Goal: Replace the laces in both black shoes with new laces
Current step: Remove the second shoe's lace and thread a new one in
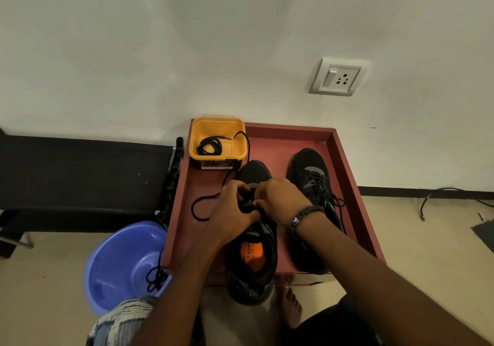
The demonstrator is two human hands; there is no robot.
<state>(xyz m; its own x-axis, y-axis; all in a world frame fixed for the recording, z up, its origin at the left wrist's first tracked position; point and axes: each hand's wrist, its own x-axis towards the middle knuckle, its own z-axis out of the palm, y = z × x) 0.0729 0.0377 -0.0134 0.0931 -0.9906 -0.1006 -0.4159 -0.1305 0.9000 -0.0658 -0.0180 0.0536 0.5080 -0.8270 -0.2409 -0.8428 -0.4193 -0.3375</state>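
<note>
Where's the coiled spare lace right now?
In the head view, the coiled lace lies inside the yellow tub at the red tray's far-left corner, beyond the hands.

"CUSH" can just be made out on the orange insole [252, 252] of the near shoe [251, 273]; the yellow tub's label [217, 167] is too blurry.

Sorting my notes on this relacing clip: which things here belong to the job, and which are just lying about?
Job: left shoe, right shoe, loose lace, coiled lace in yellow tub, blue basin, both hands.
Lying about: wall socket, floor cable.
</note>
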